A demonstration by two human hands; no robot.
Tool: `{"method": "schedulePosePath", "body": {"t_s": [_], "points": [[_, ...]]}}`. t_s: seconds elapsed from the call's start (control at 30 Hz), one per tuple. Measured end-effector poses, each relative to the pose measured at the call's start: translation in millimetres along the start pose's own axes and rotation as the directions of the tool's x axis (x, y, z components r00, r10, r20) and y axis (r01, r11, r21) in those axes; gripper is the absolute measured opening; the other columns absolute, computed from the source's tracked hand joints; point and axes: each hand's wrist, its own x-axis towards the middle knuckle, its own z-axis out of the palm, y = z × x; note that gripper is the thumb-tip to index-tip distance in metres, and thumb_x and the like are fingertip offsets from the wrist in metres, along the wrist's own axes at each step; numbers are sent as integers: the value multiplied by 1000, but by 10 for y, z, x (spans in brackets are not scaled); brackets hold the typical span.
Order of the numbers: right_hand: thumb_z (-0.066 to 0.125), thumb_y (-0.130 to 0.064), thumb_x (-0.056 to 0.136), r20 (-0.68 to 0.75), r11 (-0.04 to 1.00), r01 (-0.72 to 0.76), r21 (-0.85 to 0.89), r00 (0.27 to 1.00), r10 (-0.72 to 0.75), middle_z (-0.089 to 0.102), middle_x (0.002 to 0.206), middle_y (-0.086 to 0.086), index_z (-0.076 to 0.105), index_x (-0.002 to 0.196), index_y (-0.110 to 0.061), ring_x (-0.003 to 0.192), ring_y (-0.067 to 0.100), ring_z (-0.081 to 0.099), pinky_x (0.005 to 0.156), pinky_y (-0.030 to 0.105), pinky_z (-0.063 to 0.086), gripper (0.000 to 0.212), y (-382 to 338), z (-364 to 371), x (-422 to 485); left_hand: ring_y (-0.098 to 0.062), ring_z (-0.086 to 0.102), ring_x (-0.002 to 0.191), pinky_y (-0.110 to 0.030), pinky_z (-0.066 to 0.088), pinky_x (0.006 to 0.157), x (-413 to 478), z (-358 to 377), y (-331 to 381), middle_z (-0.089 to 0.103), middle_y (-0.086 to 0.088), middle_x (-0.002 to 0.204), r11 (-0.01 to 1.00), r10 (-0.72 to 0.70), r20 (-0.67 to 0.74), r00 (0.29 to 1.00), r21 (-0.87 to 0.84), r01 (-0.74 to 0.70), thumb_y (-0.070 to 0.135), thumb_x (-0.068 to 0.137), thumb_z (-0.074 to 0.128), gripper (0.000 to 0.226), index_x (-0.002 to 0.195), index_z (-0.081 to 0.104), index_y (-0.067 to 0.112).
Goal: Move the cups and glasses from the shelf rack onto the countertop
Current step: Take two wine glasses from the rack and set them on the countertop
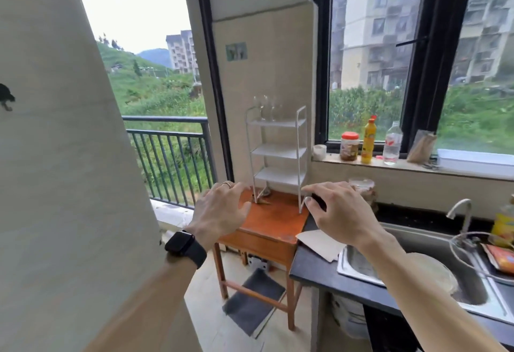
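Note:
A white three-tier shelf rack (pixel 279 151) stands on a small orange wooden table (pixel 271 223) against the tiled wall. Clear stemmed glasses (pixel 265 107) stand on its top shelf; the two lower shelves look bare. The dark countertop (pixel 314 268) runs to the right of the table. My left hand (pixel 219 212), with a ring and a black watch on the wrist, hovers open in front of the rack's left leg. My right hand (pixel 339 210) hovers open by the rack's right front leg. Neither hand holds anything.
A steel sink (pixel 417 243) with a tap (pixel 460 212) sits in the counter, a sheet of paper (pixel 322 244) at its left. Jars and bottles (pixel 370 143) line the window sill. A wall (pixel 55 157) stands at my left, a balcony railing (pixel 172 157) behind.

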Motion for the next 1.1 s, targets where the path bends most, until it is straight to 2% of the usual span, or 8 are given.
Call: {"method": "schedulePosePath", "body": {"t_s": [0.2,0.37,0.53,0.8,0.87,0.97,1.03,1.1], "points": [[50,-39,98,-19,999,12,39,1000,-12,71,124,-7,67,126,-34,123,24,54,95,42,49,33,215,704,956,-20,58,113,-44,44,100,845,484,-558,65,3,122,999,-26,-7,1000,39,26,49,92,52,44,133,54,35],[50,-40,98,-12,997,58,42,998,-57,69,128,-10,68,125,-34,124,23,54,94,41,50,33,449,1113,1982,-20,58,112,-45,44,99,1743,799,-892,65,3,117,998,-50,15,999,35,49,49,93,51,42,132,56,35],[49,-37,100,22,997,64,40,998,-65,69,128,-7,66,128,-32,123,25,53,96,44,49,33,686,1380,2934,-20,60,101,-41,48,86,2656,1022,-1238,64,7,110,995,-96,19,995,-36,97,49,92,50,38,128,57,38],[50,-37,100,-46,998,44,-36,998,-45,67,131,-11,66,129,-33,124,21,54,95,42,50,33,1073,1747,4225,-23,59,112,-43,47,93,4206,1509,-1697,64,0,120,998,-16,35,999,-59,18,43,93,46,38,129,56,39],[49,-38,100,-57,998,12,-61,998,-16,67,130,-12,66,129,-34,124,21,54,96,43,50,33,1167,1862,4529,-24,59,112,-42,49,90,4667,1654,-1760,64,0,124,994,21,24,999,-105,-18,42,92,47,39,130,56,39],[49,-38,100,-84,994,-56,-89,995,49,70,123,-10,66,128,-34,120,22,56,89,36,49,32,1319,2050,4993,-25,59,113,-36,49,85,5377,1875,-1806,60,-1,128,968,67,27,997,-244,-58,40,91,52,40,132,53,39],[51,-37,100,-99,991,-124,-51,988,119,71,120,-9,66,127,-33,120,23,57,89,34,47,31,1379,2142,5294,-23,58,118,-37,48,92,5819,1989,-1822,58,1,134,926,91,32,995,-370,-72,40,92,55,41,133,53,37],[52,-37,101,-106,983,-183,-7,978,181,69,129,-9,66,129,-32,122,22,57,96,31,44,32,1428,2215,5585,-21,57,118,-40,47,99,6196,2104,-1837,57,2,135,864,74,44,996,-502,-42,40,91,59,47,136,49,35]]}}
